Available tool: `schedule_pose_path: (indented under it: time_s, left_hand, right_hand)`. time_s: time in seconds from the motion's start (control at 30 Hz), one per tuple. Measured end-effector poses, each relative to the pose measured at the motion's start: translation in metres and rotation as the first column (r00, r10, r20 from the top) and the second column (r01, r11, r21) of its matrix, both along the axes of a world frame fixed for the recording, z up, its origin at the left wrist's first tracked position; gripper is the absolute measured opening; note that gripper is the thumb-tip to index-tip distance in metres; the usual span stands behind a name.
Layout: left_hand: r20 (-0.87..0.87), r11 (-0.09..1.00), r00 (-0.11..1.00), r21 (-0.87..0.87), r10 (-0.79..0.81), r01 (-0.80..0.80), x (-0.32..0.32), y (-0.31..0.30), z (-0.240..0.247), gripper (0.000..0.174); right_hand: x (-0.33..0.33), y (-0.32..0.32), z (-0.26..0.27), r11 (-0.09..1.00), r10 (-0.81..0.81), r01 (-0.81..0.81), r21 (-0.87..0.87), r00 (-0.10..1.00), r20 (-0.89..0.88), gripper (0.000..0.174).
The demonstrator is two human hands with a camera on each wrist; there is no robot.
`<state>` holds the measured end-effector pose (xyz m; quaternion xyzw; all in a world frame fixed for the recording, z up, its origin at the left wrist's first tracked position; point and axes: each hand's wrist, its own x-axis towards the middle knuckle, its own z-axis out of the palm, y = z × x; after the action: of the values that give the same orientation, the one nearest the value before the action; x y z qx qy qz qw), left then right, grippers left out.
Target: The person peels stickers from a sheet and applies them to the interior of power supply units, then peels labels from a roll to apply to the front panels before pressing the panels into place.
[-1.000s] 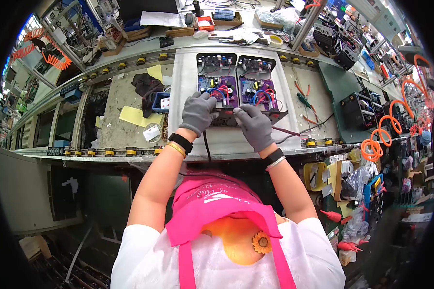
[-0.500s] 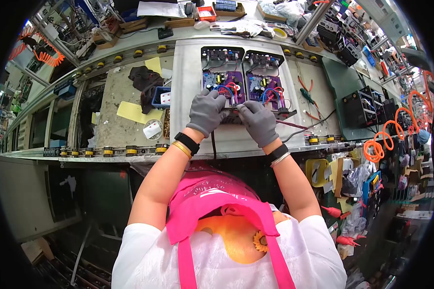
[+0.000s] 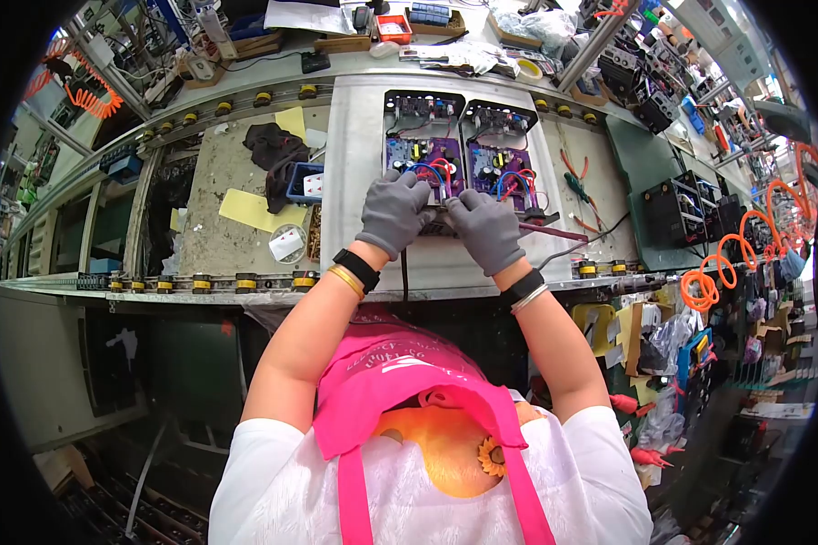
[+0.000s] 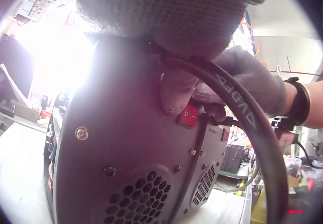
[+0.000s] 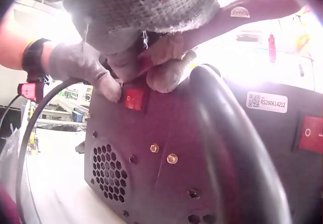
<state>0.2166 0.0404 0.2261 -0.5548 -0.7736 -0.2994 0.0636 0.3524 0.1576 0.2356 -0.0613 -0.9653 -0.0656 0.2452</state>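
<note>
Two black metal cases stand side by side; the left case (image 3: pixel 424 111) and the right case (image 3: pixel 500 118) hold purple circuit boards with red and blue wires. My gloved left hand (image 3: pixel 396 214) grips the top edge of the left case's panel, its thumb beside a red rocker switch (image 5: pixel 133 99). Close by, my gloved right hand (image 3: pixel 484 232) holds a long maroon-handled tool (image 5: pixel 247 13) with a small pale mark. The tool's tip is hidden among the fingers at the panel's top edge. A thick black cable (image 4: pixel 247 108) hangs before the panel in the left wrist view.
The cases sit on a pale plate (image 3: pixel 354 118) over a roller line. To the right lie green and orange pliers (image 3: pixel 577 186); to the left are a dark cloth (image 3: pixel 277 163), a blue bin (image 3: pixel 304 183) and yellow paper (image 3: pixel 250 211). An orange coiled hose (image 3: pixel 700 289) hangs at right.
My two hands have come closer together at the left case's panel. The maroon-handled tool's outer end now sits higher and farther right. The head view has shifted slightly.
</note>
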Motion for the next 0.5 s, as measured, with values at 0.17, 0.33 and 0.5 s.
schedule_pose_path:
  time_s: [0.17, 0.33, 0.5]
  left_hand:
    - [0.003, 1.0, 1.0, -0.013, 0.009, -0.009, 0.0, -0.001, -0.001, 0.025]
    - [0.025, 0.999, 1.0, -0.039, 0.006, -0.005, -0.002, -0.002, -0.001, 0.026]
    - [0.109, 0.981, 0.994, -0.19, -0.011, 0.032, -0.004, -0.007, 0.009, 0.032]
  right_hand:
    - [-0.007, -0.005, 0.003, 0.998, -0.027, 0.026, 0.057, 1.0, 0.011, 0.012]
    - [-0.012, -0.005, 0.002, 0.996, -0.033, 0.032, 0.082, 0.999, 0.012, 0.012]
    - [-0.011, -0.001, 0.013, 0.998, 0.063, -0.059, -0.038, 0.99, 0.123, 0.014]
